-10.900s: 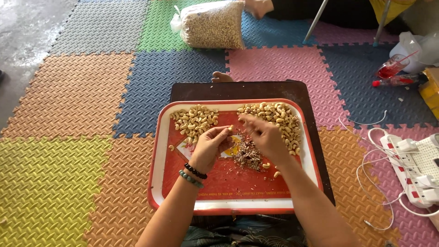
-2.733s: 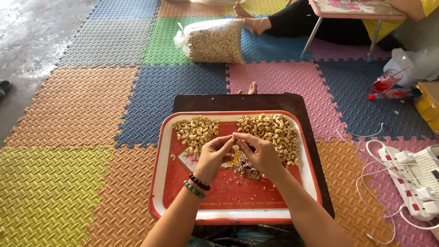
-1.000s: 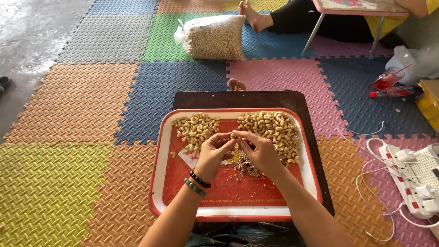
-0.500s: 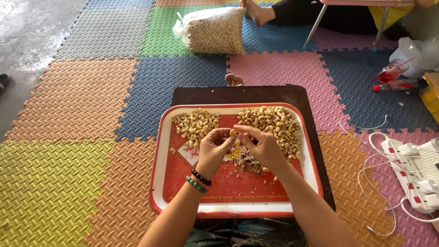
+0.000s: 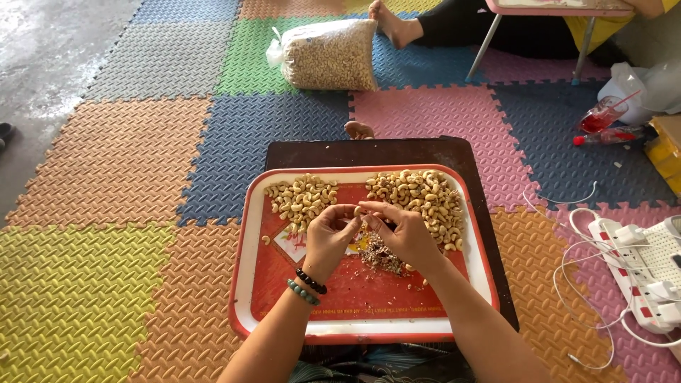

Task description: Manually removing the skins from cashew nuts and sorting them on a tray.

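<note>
Where the fingertips of the left hand (image 5: 328, 237) and right hand (image 5: 408, 237) meet, they pinch one small pale cashew nut (image 5: 358, 211), held just above the middle of a red tray (image 5: 245, 284) with a white rim. The nut is curved and cream-coloured. Beneath the hands lies a heap of brownish skin flakes (image 5: 379, 250). Two cashew piles sit at the tray's far side: a smaller left pile (image 5: 300, 197) and a larger right pile (image 5: 418, 198). The tray rests on a dark low table (image 5: 369, 152), standing on multicoloured interlocking foam floor mats (image 5: 106, 213). A clear bag of nuts (image 5: 328, 54) lies beyond.
</note>
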